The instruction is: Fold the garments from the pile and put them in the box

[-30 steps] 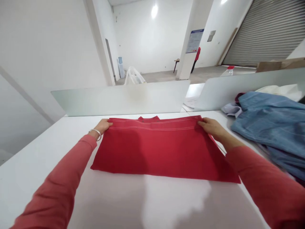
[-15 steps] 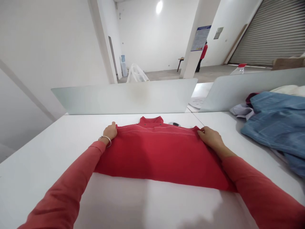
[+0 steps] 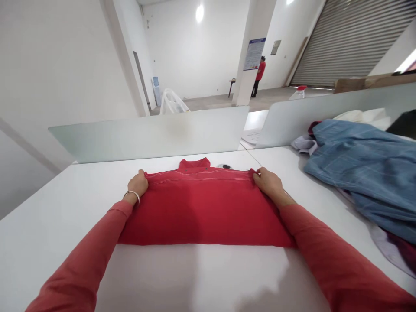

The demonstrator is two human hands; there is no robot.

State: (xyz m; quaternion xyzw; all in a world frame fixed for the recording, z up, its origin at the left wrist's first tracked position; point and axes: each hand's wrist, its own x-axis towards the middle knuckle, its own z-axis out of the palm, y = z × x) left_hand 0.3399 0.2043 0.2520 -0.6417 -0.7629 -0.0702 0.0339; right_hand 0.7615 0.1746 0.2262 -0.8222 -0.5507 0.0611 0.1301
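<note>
A red shirt (image 3: 201,208) with white stitching across its yoke lies spread over the white table (image 3: 156,277), its collar (image 3: 195,163) pointing away from me. My left hand (image 3: 138,185), with a silver bangle at the wrist, is closed on the shirt's left shoulder corner. At the opposite shoulder corner, my right hand (image 3: 269,183) pinches the cloth between thumb and fingers. Between the hands the fabric looks fairly flat, and its lower edge runs nearly straight. The fingertips are partly hidden by the cloth.
Frosted divider panels (image 3: 162,134) stand along the table's far edge. A pile of clothes with a blue garment (image 3: 364,160) on top lies at the right. Behind the collar is a round grommet (image 3: 225,167). A person in red (image 3: 260,73) stands far back beside a pillar (image 3: 242,86).
My view has swung to the right, so everything sits further left. Both hands keep their hold on the shoulders. The shirt's lower right edge lies straighter than before.
</note>
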